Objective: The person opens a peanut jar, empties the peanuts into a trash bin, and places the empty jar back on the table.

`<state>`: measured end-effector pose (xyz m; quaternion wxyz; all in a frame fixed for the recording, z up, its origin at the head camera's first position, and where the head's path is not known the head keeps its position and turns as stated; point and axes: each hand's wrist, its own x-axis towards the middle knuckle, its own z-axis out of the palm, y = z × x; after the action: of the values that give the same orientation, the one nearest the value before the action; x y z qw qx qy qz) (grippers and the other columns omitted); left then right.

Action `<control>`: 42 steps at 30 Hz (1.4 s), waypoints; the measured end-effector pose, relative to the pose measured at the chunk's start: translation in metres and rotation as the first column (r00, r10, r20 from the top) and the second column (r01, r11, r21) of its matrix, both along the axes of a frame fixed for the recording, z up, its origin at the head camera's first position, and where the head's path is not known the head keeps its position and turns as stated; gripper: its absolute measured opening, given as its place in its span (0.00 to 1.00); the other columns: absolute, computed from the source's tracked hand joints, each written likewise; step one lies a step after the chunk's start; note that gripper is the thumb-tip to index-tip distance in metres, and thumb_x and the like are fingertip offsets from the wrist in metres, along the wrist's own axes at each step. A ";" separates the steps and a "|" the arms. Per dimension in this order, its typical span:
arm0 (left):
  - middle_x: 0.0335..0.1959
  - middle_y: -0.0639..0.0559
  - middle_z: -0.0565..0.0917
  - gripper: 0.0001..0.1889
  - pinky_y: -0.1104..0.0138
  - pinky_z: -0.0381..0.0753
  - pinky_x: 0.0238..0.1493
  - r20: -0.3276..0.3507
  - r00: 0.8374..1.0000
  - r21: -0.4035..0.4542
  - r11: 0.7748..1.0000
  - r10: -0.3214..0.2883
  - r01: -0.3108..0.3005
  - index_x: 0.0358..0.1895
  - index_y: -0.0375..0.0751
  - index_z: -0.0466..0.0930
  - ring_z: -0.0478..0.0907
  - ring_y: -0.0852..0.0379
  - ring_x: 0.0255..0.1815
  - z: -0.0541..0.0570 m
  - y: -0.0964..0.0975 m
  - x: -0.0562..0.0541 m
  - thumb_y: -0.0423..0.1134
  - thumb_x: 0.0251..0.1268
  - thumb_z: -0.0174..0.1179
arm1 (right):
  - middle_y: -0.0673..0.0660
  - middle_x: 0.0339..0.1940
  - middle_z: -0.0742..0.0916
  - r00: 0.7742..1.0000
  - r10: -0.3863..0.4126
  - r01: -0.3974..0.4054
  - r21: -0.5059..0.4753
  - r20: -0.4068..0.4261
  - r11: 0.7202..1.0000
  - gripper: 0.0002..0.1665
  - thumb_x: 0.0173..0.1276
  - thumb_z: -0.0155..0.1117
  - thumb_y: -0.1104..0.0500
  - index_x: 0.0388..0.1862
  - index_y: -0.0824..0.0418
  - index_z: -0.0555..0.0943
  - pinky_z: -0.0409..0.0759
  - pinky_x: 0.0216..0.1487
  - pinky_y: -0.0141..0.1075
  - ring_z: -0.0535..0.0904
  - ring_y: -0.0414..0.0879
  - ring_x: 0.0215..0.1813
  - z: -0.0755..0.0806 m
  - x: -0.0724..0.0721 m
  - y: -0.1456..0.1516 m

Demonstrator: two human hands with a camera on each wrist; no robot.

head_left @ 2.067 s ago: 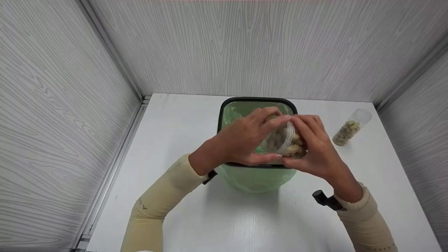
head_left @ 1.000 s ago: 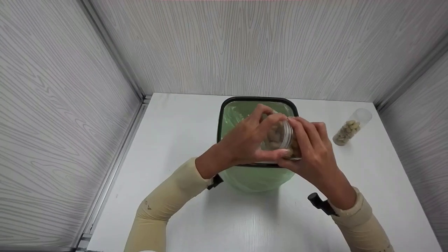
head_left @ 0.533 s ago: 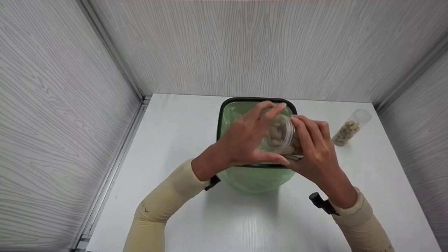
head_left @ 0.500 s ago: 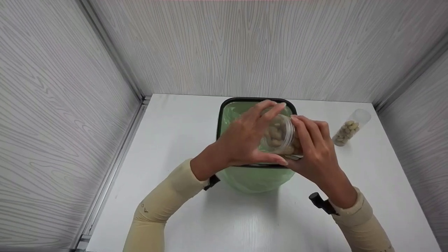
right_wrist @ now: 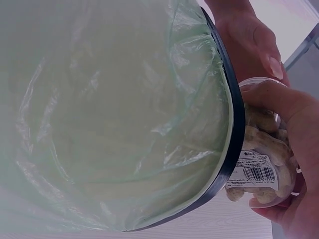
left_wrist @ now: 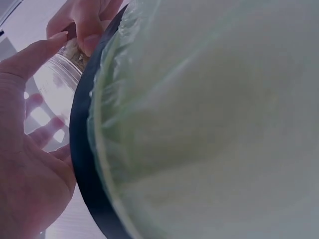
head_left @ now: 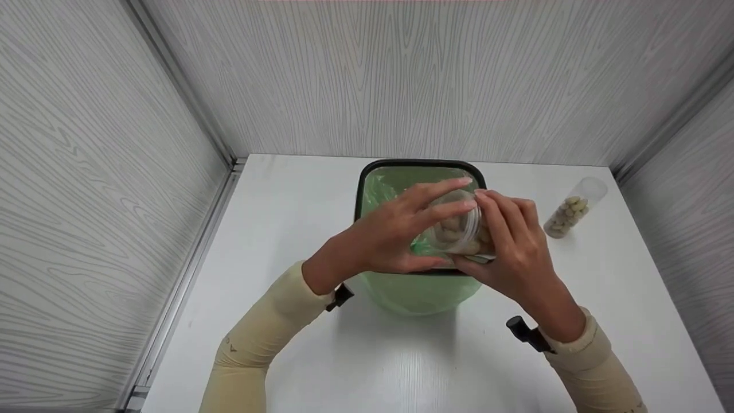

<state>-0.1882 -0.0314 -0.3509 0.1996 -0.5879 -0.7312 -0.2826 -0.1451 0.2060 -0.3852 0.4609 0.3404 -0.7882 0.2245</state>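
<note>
1. Nearest to us are two cream sleeves [head_left: 246,344], one on each arm, with a small black gadget [head_left: 342,296] by each wrist.
2. Next we see the person's left grip [head_left: 384,232]. Its fingers are long and straight, spread around the near end of a jar, with two fingertips by the ridged ring. It looks loose to us, but we cannot tell how firmly it touches.
3. We see the right grip [head_left: 513,246] holding the jar tight, with its fingers and thumb bent around it.
4. The clear jar [head_left: 456,234] is tipped on its side between both hands, over the right part of a bin. It has peanuts [right_wrist: 269,144] inside and a white label [right_wrist: 251,171] with a barcode.
5. Under the jar we see the bin with its black rim [head_left: 421,163] and a thin green bag [head_left: 418,295]. It sits on the white desk [head_left: 287,218].
6. Off to the right, well apart, we see a clear tube [head_left: 593,190] standing, partly full of pale nuts [head_left: 566,215].
7. Farthest away is a gray, wavy-lined wall [head_left: 373,74].
</note>
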 end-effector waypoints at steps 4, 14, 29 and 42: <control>0.78 0.39 0.66 0.39 0.60 0.73 0.73 0.001 1.000 0.005 1.000 -0.001 0.001 0.76 0.43 0.64 0.71 0.46 0.74 0.000 0.000 0.000 0.48 0.65 0.71 | 0.71 0.58 0.84 1.000 -0.005 0.005 0.011 0.001 1.000 0.44 0.66 0.68 0.38 0.66 0.72 0.77 0.78 0.47 0.57 0.75 0.66 0.50 0.000 0.000 0.000; 0.74 0.39 0.69 0.39 0.59 0.76 0.70 0.013 0.999 0.012 0.999 0.032 -0.032 0.76 0.44 0.64 0.73 0.46 0.71 -0.001 0.000 -0.001 0.55 0.67 0.68 | 0.71 0.60 0.84 1.000 -0.003 0.002 0.028 0.008 1.000 0.43 0.66 0.67 0.40 0.66 0.72 0.77 0.78 0.48 0.57 0.76 0.66 0.52 0.000 0.002 0.001; 0.73 0.41 0.71 0.53 0.60 0.75 0.72 -0.048 0.985 0.045 0.986 0.163 -0.161 0.77 0.39 0.62 0.76 0.49 0.70 0.000 0.003 -0.002 0.72 0.58 0.66 | 0.71 0.59 0.85 1.000 -0.007 0.007 0.020 -0.018 1.000 0.47 0.65 0.70 0.35 0.65 0.73 0.77 0.79 0.49 0.58 0.77 0.67 0.51 0.003 0.001 0.000; 0.78 0.41 0.67 0.38 0.60 0.67 0.78 -0.035 0.999 0.014 0.999 -0.029 0.030 0.76 0.44 0.65 0.67 0.50 0.77 0.001 0.005 -0.002 0.54 0.68 0.67 | 0.71 0.59 0.85 1.000 -0.002 0.002 0.029 -0.019 1.000 0.45 0.66 0.68 0.38 0.66 0.74 0.77 0.78 0.49 0.55 0.77 0.66 0.51 0.002 0.001 0.001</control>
<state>-0.1902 -0.0269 -0.3495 0.2122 -0.6020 -0.7169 -0.2804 -0.1436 0.2072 -0.3834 0.4635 0.3483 -0.7875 0.2093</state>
